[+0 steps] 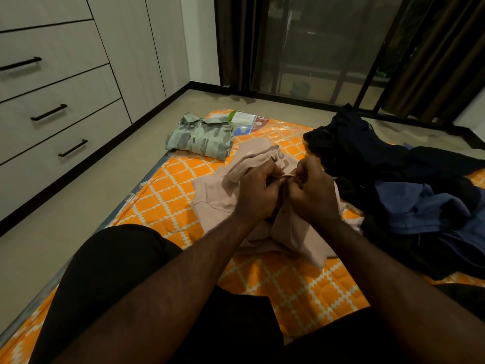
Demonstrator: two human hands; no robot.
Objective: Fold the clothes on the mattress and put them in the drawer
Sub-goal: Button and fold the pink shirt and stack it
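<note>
Bare orange quilted mattress (162, 190) left and near; crumpled pale pink shirt (210, 203) fills the middle, heaped navy clothes (367, 158) the right, folded green camouflage shirt (199, 137) far left.

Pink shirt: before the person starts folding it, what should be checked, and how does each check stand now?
1. Grip: left hand and right hand both pinch the pink shirt: ok.
2. Shirt laid flat: bunched, creased: not ok.
3. Buttons fastened: fingers hide them: cannot tell.
4. Bare mattress beside it for spreading: ok.
5. Drawers open for storing: all shut: not ok.
</note>
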